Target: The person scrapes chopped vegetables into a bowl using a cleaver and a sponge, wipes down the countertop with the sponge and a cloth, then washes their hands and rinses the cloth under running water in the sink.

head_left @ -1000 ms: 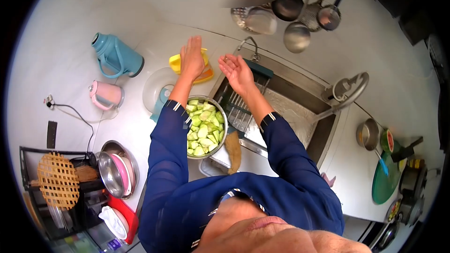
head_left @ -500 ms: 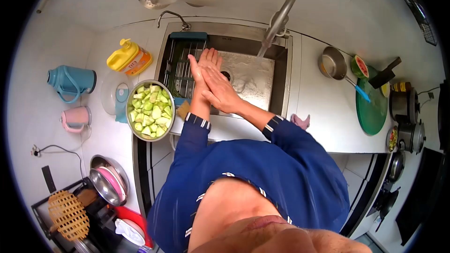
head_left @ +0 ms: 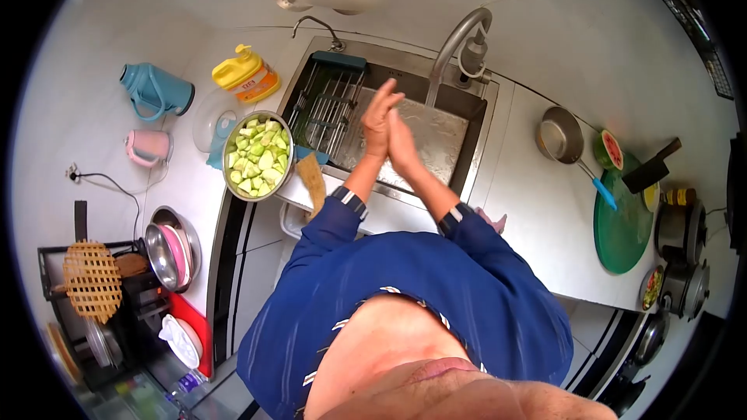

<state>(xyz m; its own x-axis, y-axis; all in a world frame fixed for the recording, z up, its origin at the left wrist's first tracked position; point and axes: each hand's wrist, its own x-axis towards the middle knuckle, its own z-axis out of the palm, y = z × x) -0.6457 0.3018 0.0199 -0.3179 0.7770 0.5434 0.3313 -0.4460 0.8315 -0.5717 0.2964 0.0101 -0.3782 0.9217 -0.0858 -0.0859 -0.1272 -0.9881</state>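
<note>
Over the steel sink (head_left: 481,118), both hands meet palm to palm with nothing seen between them. My left hand (head_left: 377,126) points away from me, its fingers stretched out. Against its inner side lies my right hand (head_left: 401,141), fingers extended and partly hidden behind the left. To their right stands the curved faucet (head_left: 447,53), with water running into the basin. A wire rack (head_left: 317,113) spans the sink's left part. Left of the sink, a steel bowl (head_left: 291,163) holds chopped pale-green vegetable pieces (head_left: 257,157).
A yellow jug (head_left: 247,76), a blue kettle (head_left: 157,92) and a pink kettle (head_left: 148,147) stand on the left. A small pot (head_left: 560,136), a cut watermelon (head_left: 610,151), a cleaver (head_left: 650,169) and a green board (head_left: 622,225) are on the right counter.
My hands have shifted from the right lying across the left to standing edge-up, palm against palm. They are farther right over the basin. The whole view has turned slightly.
</note>
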